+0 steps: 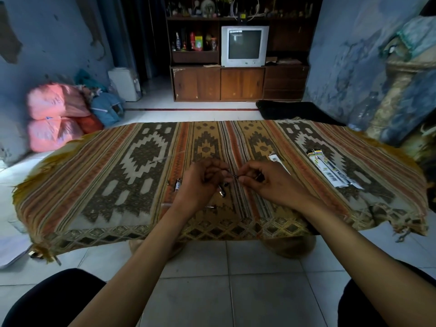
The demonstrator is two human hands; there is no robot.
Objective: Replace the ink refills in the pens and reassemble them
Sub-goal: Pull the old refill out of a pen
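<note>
Over the middle of the patterned cloth (132, 161), my left hand (200, 180) is closed around a pen barrel (221, 191) whose lower end sticks out below the fingers. My right hand (262, 180) pinches a thin dark ink refill (232, 174) by its end, its tip pointing toward the left hand. Both hands almost touch. Another pen part (178, 184) lies on the cloth just left of my left wrist. A small thin piece (210, 206) lies under the left wrist. Two refill packets (330, 171) lie at the right, and an opened packet (277, 161) lies beyond my right hand.
The cloth covers a low table over a tiled floor (224, 279). My knees (52, 296) show at the bottom corners. Pink and blue bags (54, 114) sit at the far left, a cabinet with a television (244, 46) stands behind, and white paper (11, 251) lies at the left edge.
</note>
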